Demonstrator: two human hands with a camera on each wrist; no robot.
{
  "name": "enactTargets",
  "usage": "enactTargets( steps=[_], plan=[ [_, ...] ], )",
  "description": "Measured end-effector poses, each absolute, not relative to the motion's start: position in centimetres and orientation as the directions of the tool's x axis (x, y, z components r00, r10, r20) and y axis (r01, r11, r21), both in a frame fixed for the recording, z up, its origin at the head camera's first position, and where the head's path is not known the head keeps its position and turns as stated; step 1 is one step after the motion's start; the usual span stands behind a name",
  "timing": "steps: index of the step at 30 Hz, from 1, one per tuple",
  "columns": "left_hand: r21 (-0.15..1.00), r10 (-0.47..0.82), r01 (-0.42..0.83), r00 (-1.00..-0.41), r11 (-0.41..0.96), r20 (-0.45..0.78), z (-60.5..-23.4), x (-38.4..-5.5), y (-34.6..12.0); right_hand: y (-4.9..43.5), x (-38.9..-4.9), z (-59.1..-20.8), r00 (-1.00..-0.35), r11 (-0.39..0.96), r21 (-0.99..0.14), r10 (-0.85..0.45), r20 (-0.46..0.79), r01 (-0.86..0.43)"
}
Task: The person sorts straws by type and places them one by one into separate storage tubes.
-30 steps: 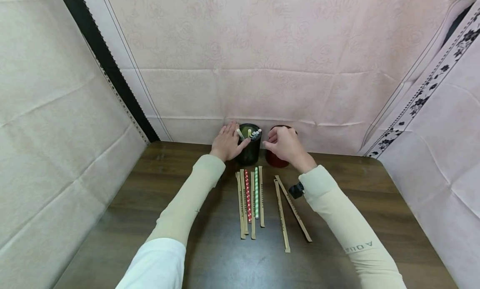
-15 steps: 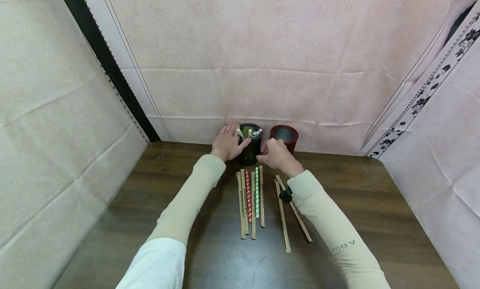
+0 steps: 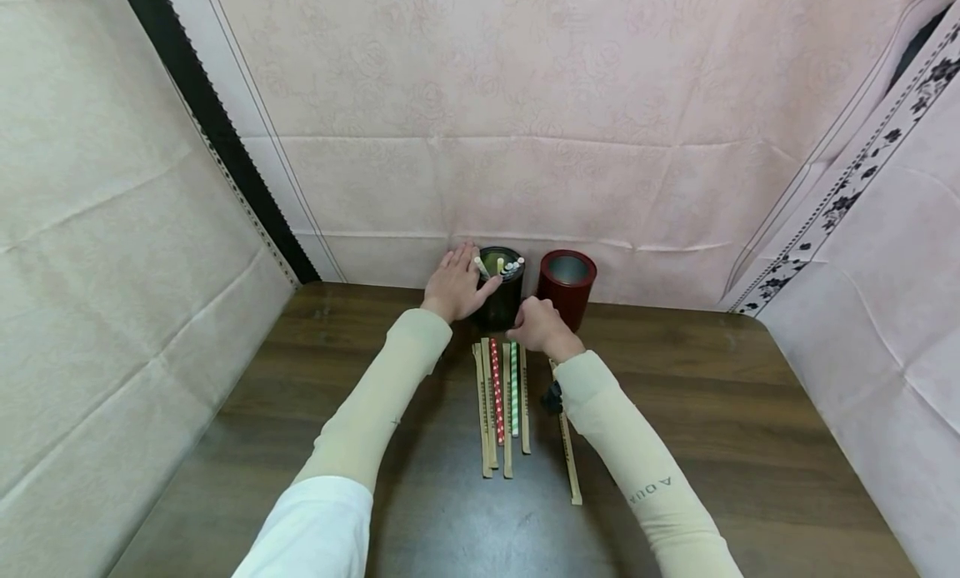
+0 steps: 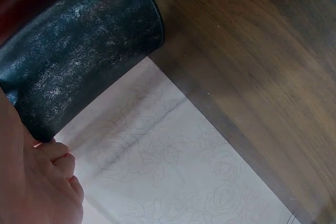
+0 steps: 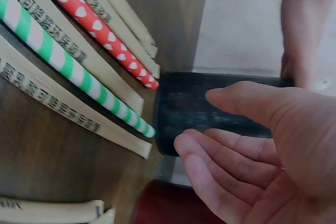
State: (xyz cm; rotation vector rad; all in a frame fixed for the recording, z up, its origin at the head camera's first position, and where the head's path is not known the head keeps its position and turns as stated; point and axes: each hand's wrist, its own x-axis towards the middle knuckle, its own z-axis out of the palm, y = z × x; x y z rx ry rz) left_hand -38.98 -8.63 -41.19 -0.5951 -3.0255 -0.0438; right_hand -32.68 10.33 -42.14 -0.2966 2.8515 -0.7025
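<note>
My left hand [image 3: 456, 285] holds the upper part of a dark cup [image 3: 497, 314], thumb at its near rim and fingers along its left side. Several straws stand inside that cup. My right hand [image 3: 542, 326] is just in front of it, above the top ends of a row of straws. In the right wrist view its fingers are loosely bent with nothing between them. The row has a red straw with white hearts [image 5: 97, 24], a green-and-white striped straw [image 5: 79, 72] and several paper-wrapped straws [image 5: 58, 100].
A dark red cup [image 3: 567, 288] stands right of the dark cup, close to the pale cloth wall [image 3: 487, 161]. To the right, a wrapped straw [image 3: 572, 470] lies on the brown wooden table [image 3: 712, 395]; my right sleeve [image 3: 622, 453] covers part of it and hides another.
From over the red cup, my right hand has come left and toward me to the straws' top ends, leaving the red cup in full view. My left hand stays on the dark cup.
</note>
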Motion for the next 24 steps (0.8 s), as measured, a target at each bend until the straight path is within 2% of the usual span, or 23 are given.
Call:
enactTargets(
  steps=[8,14,24],
  plan=[
    [0.013,0.373,0.374,-0.926,0.927,0.053,-41.2,-38.9,-8.6,9.8,-33.0,-44.3,-0.975,0.854,-0.508,-0.194,-0.111,-0.112],
    [0.01,0.377,0.378,-0.925,0.926,0.045,-41.2,-38.9,-8.7,9.7,-33.4,-45.6,-0.974,0.846,-0.53,-0.169,-0.152,-0.065],
    [0.014,0.374,0.375,-0.927,0.927,0.039,-41.4,-39.2,-8.7,9.5,-34.1,-47.1,-0.981,0.866,-0.5,-0.118,-0.153,-0.026]
  ],
)
